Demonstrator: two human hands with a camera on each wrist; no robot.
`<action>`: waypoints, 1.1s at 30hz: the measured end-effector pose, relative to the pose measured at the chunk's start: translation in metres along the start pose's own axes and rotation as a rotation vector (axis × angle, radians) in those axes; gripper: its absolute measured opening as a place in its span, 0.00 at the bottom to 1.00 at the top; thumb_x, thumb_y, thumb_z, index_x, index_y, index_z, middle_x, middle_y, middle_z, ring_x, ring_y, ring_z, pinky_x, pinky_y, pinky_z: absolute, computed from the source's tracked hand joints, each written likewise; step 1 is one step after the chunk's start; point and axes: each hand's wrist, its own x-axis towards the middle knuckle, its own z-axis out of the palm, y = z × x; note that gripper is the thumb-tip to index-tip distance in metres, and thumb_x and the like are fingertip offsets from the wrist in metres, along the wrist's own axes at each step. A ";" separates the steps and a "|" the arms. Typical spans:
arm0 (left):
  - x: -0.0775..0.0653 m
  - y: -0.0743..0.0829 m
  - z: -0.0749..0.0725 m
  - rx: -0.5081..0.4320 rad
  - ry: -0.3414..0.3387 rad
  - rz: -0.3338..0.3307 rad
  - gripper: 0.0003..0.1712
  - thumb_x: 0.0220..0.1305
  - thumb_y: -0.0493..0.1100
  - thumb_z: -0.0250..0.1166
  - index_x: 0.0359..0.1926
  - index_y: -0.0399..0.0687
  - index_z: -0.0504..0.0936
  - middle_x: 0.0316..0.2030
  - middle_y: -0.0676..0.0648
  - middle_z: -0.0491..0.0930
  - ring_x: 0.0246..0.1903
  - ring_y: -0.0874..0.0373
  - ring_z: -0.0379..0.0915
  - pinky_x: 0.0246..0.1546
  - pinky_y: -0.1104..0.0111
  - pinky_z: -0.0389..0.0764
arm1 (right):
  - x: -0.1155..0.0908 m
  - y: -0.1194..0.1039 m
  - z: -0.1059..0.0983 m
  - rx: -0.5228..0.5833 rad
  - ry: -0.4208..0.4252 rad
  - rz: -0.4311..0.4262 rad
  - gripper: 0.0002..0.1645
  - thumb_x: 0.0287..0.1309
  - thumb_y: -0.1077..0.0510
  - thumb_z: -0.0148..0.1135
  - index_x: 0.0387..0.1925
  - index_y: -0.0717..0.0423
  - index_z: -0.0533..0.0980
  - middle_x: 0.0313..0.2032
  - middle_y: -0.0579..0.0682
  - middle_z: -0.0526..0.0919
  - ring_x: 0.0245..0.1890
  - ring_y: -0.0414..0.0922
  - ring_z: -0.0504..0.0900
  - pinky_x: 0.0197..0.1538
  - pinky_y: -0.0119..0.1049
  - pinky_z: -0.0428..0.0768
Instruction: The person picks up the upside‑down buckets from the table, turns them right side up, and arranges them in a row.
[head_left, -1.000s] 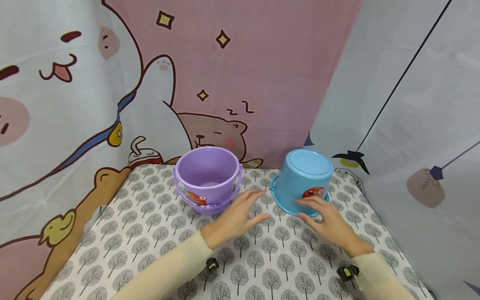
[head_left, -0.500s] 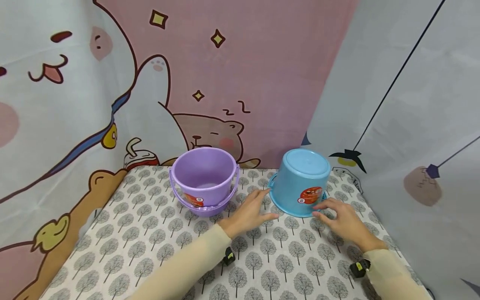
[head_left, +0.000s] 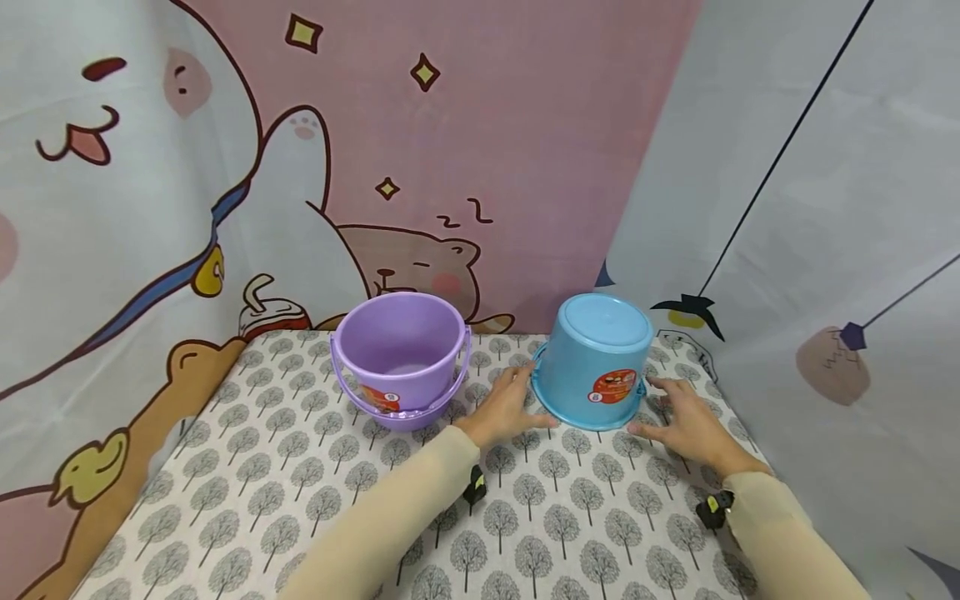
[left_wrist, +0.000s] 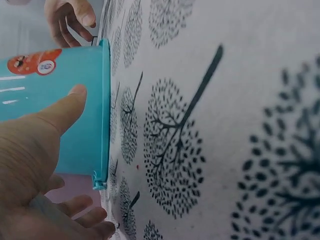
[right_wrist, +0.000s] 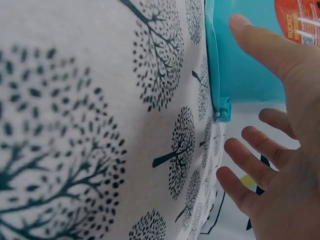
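A light blue bucket [head_left: 573, 375] stands upside down on the tree-print cloth, its red label facing me. My left hand [head_left: 506, 408] is at its left side, thumb and fingers spread around the rim; I cannot tell whether the fingers touch it. On the other side, my right hand [head_left: 690, 423] is spread at the bucket's lower right, with its thumb near the rim. In the right wrist view the fingers [right_wrist: 252, 172] look apart from the wall. To the left, a purple bucket [head_left: 408, 387] stands upright, its handle hanging down in front.
The tree-print cloth [head_left: 480, 533] covers the table under both buckets. A printed curtain [head_left: 525, 150] hangs behind the table, and pale cloth [head_left: 847, 275] hangs at the right. The purple bucket stands close behind my left wrist.
My left hand has moved right to the blue bucket's left side. My right hand has moved from in front of the bucket to its right side. The head view has shifted slightly; both buckets stay put.
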 end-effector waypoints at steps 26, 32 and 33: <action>0.041 -0.012 0.013 0.092 -0.037 -0.006 0.79 0.58 0.60 0.94 0.97 0.51 0.53 0.90 0.35 0.64 0.89 0.35 0.62 0.90 0.39 0.72 | 0.026 0.021 0.017 0.110 -0.054 -0.086 0.80 0.56 0.31 0.92 0.90 0.70 0.59 0.82 0.81 0.70 0.80 0.86 0.68 0.76 0.91 0.70; 0.043 -0.010 0.016 0.056 -0.020 -0.004 0.79 0.56 0.57 0.95 0.96 0.50 0.55 0.88 0.32 0.65 0.87 0.33 0.65 0.89 0.37 0.73 | 0.026 0.011 0.017 0.130 -0.078 -0.044 0.80 0.56 0.34 0.93 0.90 0.73 0.57 0.84 0.79 0.68 0.83 0.83 0.67 0.82 0.86 0.70; 0.043 -0.010 0.017 0.055 -0.014 0.001 0.79 0.55 0.57 0.95 0.96 0.49 0.55 0.88 0.32 0.66 0.87 0.33 0.66 0.89 0.37 0.74 | 0.026 0.010 0.017 0.128 -0.078 -0.037 0.80 0.57 0.35 0.93 0.90 0.73 0.57 0.84 0.79 0.68 0.84 0.82 0.67 0.83 0.85 0.70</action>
